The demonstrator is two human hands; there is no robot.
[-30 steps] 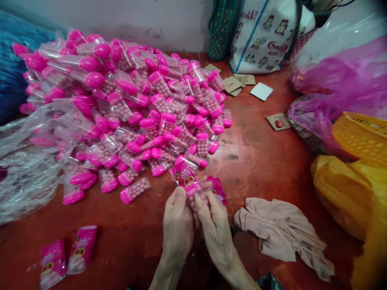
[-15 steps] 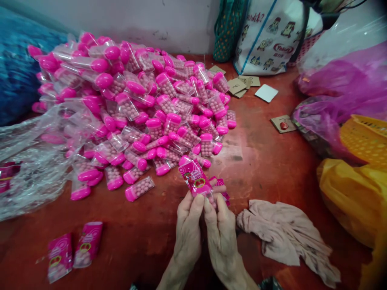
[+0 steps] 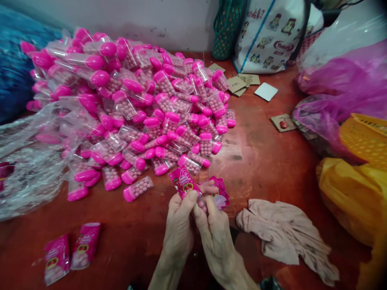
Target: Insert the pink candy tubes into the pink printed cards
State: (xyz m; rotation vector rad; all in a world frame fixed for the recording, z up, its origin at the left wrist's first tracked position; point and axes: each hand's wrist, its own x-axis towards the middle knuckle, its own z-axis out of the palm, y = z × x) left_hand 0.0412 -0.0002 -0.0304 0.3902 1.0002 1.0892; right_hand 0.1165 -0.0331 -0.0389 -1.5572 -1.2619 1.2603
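Note:
Both hands pinch one candy container (image 3: 185, 183), a clear case of pink balls with a printed magenta sleeve around its upper part. My left hand (image 3: 178, 225) grips it from the left, thumb on the sleeve. On its lower end are the thumb and fingers of my right hand (image 3: 215, 231), which partly cover the balls. Just beyond the right fingers lie several flat printed sleeves (image 3: 222, 187). A large heap of pink-capped candy containers (image 3: 163, 102) rises behind. One unsleeved container (image 3: 138, 189) rests at its front. Two sleeved containers (image 3: 86, 245) lie at lower left.
A crumpled beige cloth (image 3: 284, 229) lies right of my hands. Farther right are a yellow bag (image 3: 341, 193), a yellow basket (image 3: 365, 137) and a purple bag (image 3: 347, 84). Cardboard pieces (image 3: 237, 85) and a white tote bag (image 3: 269, 36) are at the back. Clear plastic (image 3: 33, 173) spreads on the left.
Both hands have moved slightly left and down with the container, which is tilted more to the left. The sleeves on the table behind them show more now.

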